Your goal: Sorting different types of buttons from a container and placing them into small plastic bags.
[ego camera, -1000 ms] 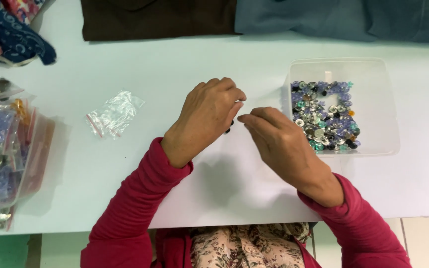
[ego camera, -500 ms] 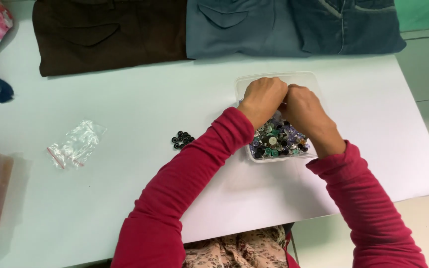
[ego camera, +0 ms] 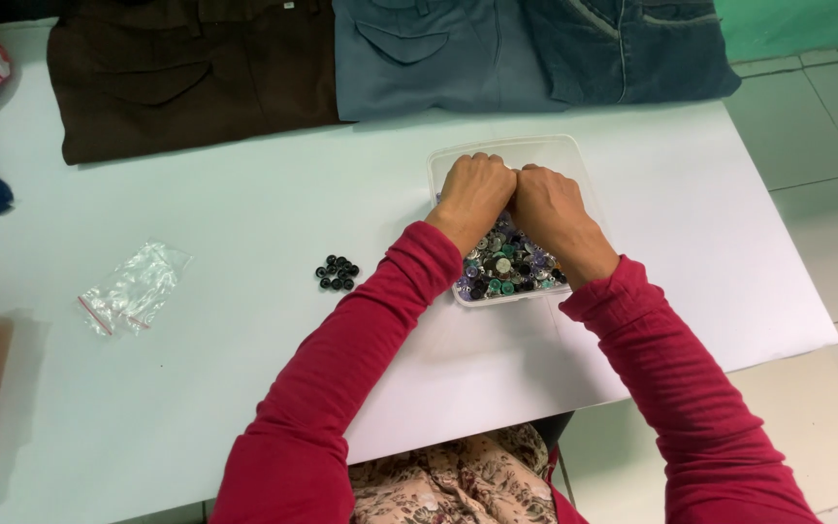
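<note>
Hands buried in a tub of buttons

Buttons (ego camera: 508,264), small round ones in green, purple, silver and black, fill a clear plastic tub (ego camera: 545,147) with rounded corners, right of centre in the frame. The left hand (ego camera: 472,192) and the right hand (ego camera: 547,206) rest side by side inside it, knuckles up and touching each other, fingers curled down into the far half of the tub. The fingertips are hidden, so I cannot tell whether they pinch anything. Both arms wear red knit sleeves (ego camera: 361,349).

Left of the tub, well apart, a little cluster of black buttons (ego camera: 337,273) lies on the smooth white table (ego camera: 244,194). Further left sits a crumpled clear plastic bag (ego camera: 133,288) with a red seal strip.

Along the table's far edge, three folded garments lie flat: brown trousers (ego camera: 186,73) at upper left, grey-blue trousers (ego camera: 429,53) in the middle, dark denim jeans (ego camera: 632,49) at upper right, just beyond the tub's rim. The table's right edge runs near the tub, with pale floor tiles (ego camera: 826,146) past it. Bare tabletop lies between the tub and the bag, and at lower left.
</note>
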